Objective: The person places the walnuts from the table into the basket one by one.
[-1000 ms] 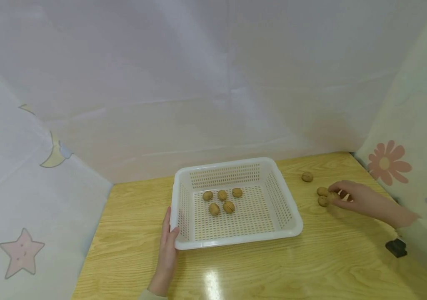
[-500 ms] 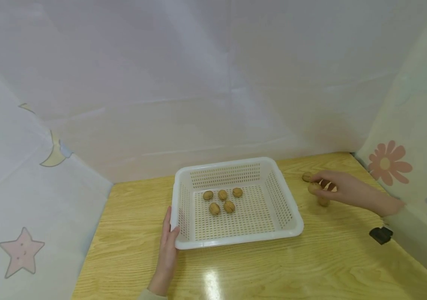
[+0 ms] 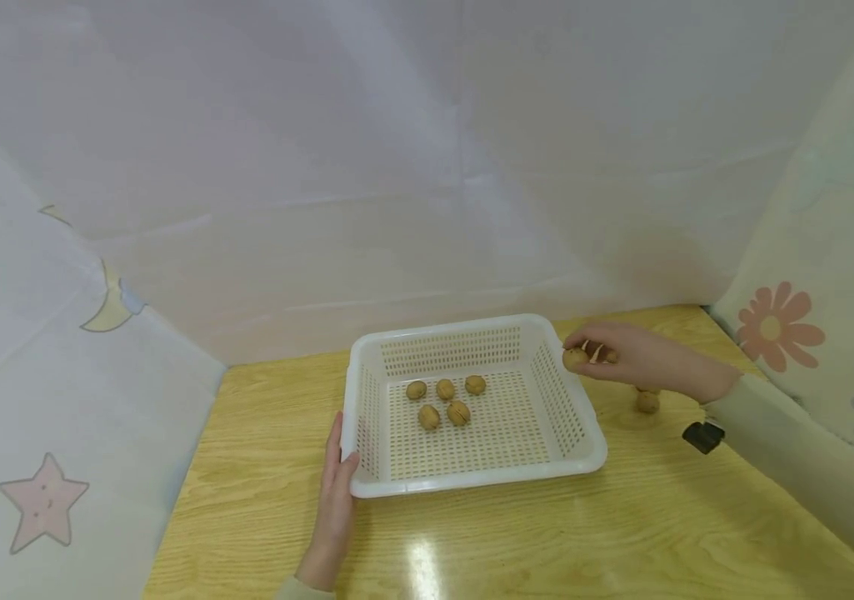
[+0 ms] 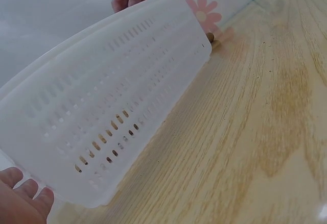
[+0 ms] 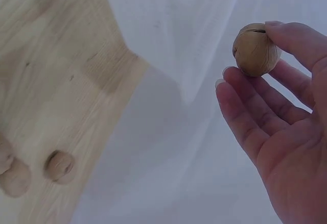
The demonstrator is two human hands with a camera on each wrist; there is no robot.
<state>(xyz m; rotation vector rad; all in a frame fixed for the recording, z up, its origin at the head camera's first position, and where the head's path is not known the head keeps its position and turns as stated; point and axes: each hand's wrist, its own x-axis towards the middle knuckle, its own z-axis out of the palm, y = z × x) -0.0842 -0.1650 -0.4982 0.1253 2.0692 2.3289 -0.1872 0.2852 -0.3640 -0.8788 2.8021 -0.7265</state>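
As right grip [image 3: 635,352] pinches walnut [image 5: 255,51], basket [image 3: 471,481] nearby

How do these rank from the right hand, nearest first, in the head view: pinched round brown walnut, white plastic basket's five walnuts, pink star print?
1. Pinched walnut, held by the right hand.
2. Five walnuts, inside the basket.
3. Pink star print, far left.

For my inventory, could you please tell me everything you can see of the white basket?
The white basket is rectangular with rounded corners, looks plastic, and has slotted walls and floor below a rim. It stands open side up on the wood-grained table. Five walnuts lie on its floor, and the left hand grips its left side near the front corner.
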